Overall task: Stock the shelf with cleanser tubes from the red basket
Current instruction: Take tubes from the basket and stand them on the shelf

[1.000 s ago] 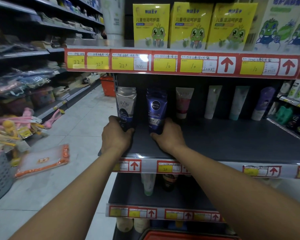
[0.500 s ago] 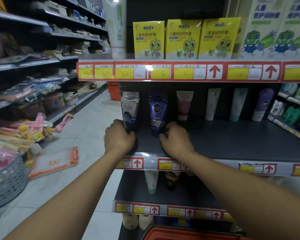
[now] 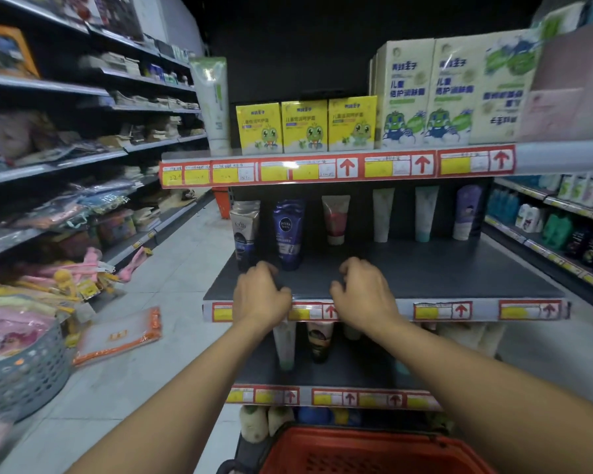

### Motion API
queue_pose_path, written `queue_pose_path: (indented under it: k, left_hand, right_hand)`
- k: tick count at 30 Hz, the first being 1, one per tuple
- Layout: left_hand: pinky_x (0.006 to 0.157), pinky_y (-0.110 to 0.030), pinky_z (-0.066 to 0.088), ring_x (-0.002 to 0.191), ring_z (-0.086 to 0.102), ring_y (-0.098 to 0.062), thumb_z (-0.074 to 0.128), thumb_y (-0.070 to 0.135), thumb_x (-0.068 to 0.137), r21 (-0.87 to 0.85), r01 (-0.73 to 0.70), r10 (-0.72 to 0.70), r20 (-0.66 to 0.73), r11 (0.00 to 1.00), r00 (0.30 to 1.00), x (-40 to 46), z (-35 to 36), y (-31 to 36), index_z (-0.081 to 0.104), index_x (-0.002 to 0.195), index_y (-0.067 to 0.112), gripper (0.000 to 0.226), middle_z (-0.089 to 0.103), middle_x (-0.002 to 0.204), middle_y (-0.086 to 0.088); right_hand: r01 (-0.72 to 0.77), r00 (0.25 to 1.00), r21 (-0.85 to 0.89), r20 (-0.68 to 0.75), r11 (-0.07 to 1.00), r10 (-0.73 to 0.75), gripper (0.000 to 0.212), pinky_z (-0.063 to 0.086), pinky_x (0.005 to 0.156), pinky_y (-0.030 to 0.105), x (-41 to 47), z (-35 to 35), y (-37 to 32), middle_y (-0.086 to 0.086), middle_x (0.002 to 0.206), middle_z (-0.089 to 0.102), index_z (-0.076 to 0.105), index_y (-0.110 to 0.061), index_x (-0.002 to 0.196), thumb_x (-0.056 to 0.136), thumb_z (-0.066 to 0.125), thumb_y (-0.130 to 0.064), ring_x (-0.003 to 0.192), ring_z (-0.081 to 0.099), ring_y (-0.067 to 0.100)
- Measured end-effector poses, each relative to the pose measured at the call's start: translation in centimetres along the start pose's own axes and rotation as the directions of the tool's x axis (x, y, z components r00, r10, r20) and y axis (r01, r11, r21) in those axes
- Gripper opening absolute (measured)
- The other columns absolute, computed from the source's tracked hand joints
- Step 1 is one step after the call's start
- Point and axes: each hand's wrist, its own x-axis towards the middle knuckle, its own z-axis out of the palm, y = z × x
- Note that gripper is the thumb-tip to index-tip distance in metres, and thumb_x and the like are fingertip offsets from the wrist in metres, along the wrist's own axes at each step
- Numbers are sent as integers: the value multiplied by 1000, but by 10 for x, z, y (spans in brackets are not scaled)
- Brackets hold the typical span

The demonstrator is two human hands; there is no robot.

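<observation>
On the dark middle shelf [image 3: 425, 271] a grey-and-black cleanser tube [image 3: 244, 230] and a dark blue tube [image 3: 288, 232] stand upright at the left. Further right stand a pink tube [image 3: 335, 218], two pale tubes [image 3: 383, 215] and a purple one [image 3: 466, 213]. My left hand [image 3: 261, 299] hovers over the shelf's front edge, just below the grey tube, fingers curled and holding nothing. My right hand [image 3: 363, 295] is beside it, loosely curled and empty, clear of the blue tube. The red basket [image 3: 367, 449] shows at the bottom edge.
Yellow boxes [image 3: 305, 126] and taller cream boxes [image 3: 435, 94] fill the upper shelf. More tubes stand on the lower shelf [image 3: 319, 343]. A grey basket [image 3: 21, 371] and an orange-edged packet [image 3: 117, 336] lie on the aisle floor at left.
Both hands have let go of the grey and blue tubes and drawn back toward the shelf's front edge. The view has tilted so the red basket shows more.
</observation>
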Motion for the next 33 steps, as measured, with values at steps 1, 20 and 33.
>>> queue_pose_path:
  k: [1,20,33]
  left_hand:
    - [91,-37,53,116,63,-26,73,24,89,1,-5,5,4,1000,1000,-7,1,6,62,130,17,43,68,125,-5]
    - [92,-43,58,111,66,-25,72,25,84,2,-156,151,231,988,961,-124,59,72,64,123,21,40,68,115,-1]
    - [93,-37,54,114,65,-29,68,27,85,69,-100,56,469,993,882,-190,158,13,63,120,22,36,71,120,-5]
  right_hand:
    - [-2,1000,-2,1,1000,2,33,54,91,43,-6,-7,4,8,117,62,61,-13,123,95,63,-28,109,59,25]
    - [-56,997,-77,55,995,61,21,55,79,39,-112,-72,73,4,107,65,63,-18,103,91,63,-35,102,62,25]
    - [-189,930,-143,292,971,224,27,55,83,40,-184,-6,151,12,108,67,64,-12,106,91,60,-35,104,64,33]
